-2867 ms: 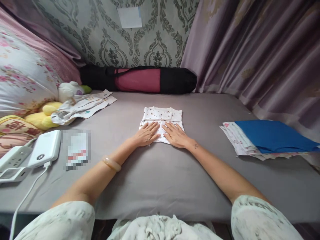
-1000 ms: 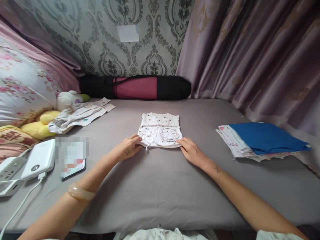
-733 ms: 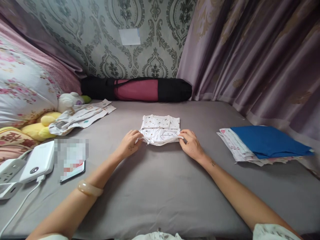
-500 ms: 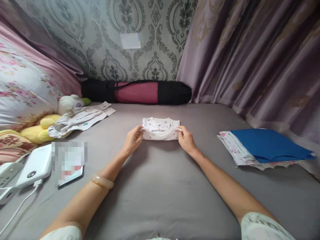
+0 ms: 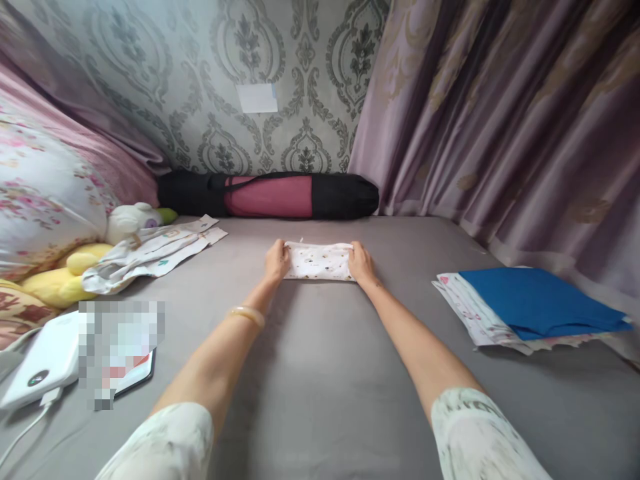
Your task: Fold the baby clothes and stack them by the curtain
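Observation:
A small white garment (image 5: 319,261) with tiny dark and brown prints lies folded into a flat rectangle on the grey bed sheet (image 5: 320,373). My left hand (image 5: 277,260) grips its left edge, fingers closed around the upper corner. At the opposite edge, my right hand (image 5: 361,263) is closed on the upper right corner in the same way. The fingertips of both hands are partly hidden by the hands themselves. Exactly what kind of garment it is cannot be made out while folded.
A stack of folded clothes with a blue cloth (image 5: 540,303) on top lies at the right. On the left are a crumpled printed garment (image 5: 150,250), a yellow plush toy (image 5: 63,273), a white power bank (image 5: 47,360) and a partly blurred phone (image 5: 137,373). A black-and-red long bag (image 5: 270,197) lies along the wall.
Both hands have brought the garment's near flap up and over to the far side, so it now lies as a flatter rectangle. The view has tilted up slightly.

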`<state>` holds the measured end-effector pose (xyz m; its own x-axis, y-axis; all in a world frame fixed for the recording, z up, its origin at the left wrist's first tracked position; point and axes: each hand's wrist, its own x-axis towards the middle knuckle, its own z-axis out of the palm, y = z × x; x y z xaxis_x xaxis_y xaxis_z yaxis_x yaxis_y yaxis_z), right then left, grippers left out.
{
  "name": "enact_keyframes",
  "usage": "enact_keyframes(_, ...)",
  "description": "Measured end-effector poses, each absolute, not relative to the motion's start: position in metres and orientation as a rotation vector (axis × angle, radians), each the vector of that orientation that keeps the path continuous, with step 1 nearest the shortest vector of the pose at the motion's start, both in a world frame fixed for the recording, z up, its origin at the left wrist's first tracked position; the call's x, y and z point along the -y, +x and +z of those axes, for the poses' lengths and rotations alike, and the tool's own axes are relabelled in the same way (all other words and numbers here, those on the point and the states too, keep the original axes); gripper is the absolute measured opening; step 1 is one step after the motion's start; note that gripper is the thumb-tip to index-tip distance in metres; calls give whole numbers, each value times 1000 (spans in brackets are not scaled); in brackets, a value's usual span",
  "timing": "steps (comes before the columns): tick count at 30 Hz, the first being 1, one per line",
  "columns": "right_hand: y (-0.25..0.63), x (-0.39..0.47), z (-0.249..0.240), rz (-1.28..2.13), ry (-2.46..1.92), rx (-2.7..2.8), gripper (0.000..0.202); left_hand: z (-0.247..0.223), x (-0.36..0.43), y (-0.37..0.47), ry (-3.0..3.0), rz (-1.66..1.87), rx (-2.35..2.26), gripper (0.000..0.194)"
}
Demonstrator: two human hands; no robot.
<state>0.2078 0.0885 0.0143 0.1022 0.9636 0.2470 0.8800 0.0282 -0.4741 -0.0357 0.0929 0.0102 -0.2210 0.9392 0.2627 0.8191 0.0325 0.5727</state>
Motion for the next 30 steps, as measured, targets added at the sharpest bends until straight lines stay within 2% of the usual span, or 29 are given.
enact_keyframes(5, 208, -97, 6, 245, -2027, 1741, 31, -1, -103, -36, 1772, 696, -2262, 27)
enact_keyframes(16, 207, -102, 6, 206, -2061, 1694, 28, 7, -106, -32, 1701, 609, -2326, 34)
enact_keyframes(30, 217, -114, 13, 369, -2131, 1677, 28, 11, -113, -42, 1474, 655, -2281, 24)
